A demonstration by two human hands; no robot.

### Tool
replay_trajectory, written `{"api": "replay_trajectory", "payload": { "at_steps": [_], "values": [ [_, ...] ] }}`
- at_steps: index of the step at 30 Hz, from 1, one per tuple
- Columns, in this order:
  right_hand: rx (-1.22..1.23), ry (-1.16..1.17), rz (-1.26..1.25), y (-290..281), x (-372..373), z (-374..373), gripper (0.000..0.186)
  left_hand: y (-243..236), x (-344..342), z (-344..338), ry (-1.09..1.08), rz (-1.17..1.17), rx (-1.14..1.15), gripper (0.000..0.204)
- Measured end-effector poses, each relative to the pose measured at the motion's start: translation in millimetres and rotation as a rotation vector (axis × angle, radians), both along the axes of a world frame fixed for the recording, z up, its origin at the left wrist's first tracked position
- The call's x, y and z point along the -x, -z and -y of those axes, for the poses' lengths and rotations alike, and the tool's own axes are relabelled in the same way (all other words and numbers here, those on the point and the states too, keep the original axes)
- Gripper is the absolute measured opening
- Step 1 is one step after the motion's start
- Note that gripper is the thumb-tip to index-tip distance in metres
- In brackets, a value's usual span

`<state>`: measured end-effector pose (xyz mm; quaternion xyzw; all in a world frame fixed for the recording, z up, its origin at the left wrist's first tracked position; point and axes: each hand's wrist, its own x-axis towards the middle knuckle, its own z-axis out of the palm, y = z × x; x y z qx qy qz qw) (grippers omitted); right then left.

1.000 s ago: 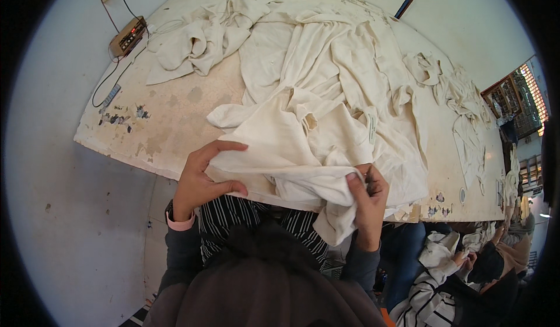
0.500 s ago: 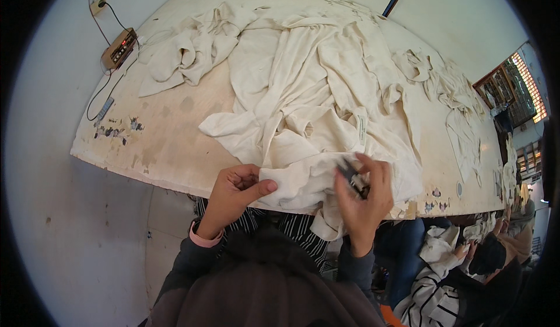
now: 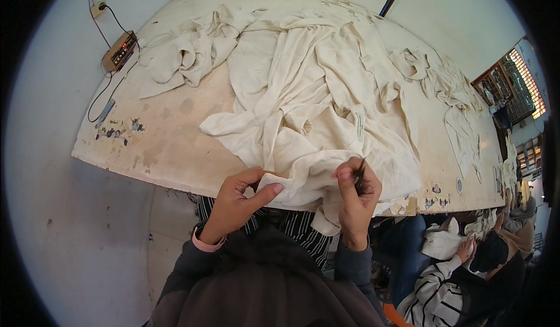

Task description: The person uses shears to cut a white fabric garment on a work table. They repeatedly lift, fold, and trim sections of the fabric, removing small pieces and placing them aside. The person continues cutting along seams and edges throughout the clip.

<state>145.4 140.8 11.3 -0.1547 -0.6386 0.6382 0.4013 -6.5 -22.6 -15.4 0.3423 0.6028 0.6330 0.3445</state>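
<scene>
A large cream cloth garment (image 3: 303,88) lies rumpled over the table, its near edge hanging a little over the front. My left hand (image 3: 238,205) pinches a folded edge of it between thumb and fingers. To the right, my right hand (image 3: 357,204) is closed round small dark thread snips (image 3: 360,176), whose tip points up and away. The thumb and index fingertips meet close by the cloth; whether they also grip a thread cannot be made out. A small label (image 3: 360,127) shows on the garment just beyond this hand.
More crumpled cream cloth lies at the far left (image 3: 195,56) and along the right (image 3: 446,88) of the worn table (image 3: 175,123). A brown box with red lights (image 3: 121,50) and cables sits at the left edge. At lower right, another person in a striped sleeve (image 3: 434,295) handles cloth.
My right hand has turned and drawn its fingers together, and the snips have swung from lying across the palm to pointing upward. My left hand keeps its pinch, shifted slightly right.
</scene>
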Motion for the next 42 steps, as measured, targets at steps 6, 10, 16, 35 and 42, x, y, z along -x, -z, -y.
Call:
{"api": "replay_trajectory", "payload": {
  "at_steps": [6, 10, 16, 35, 42],
  "values": [
    [-0.229, -0.189, 0.312, -0.9, -1.5, 3.6, 0.029, -3.2, -8.0, -5.6, -0.006, -0.549, -0.06, 0.029],
    [-0.151, 0.135, 0.161, -12.2, 3.5, -15.3, 0.017, 2.7, 9.3, -4.4, 0.053, -0.913, 0.026, 0.035],
    [-0.22, 0.263, 0.095, -39.1, 10.6, -61.7, 0.011, -16.9, 19.0, 9.6, 0.046, -0.818, -0.01, 0.031],
    [-0.762, 0.039, 0.326, -48.1, -20.4, -29.6, 0.025, -14.2, -20.8, 3.7, 0.161, 0.307, -0.09, 0.037],
    [-1.172, -0.095, 0.44, -91.5, -17.4, -23.9, 0.021, -19.4, -22.5, 5.3, 0.179, 0.215, -0.093, 0.036]
  ]
}}
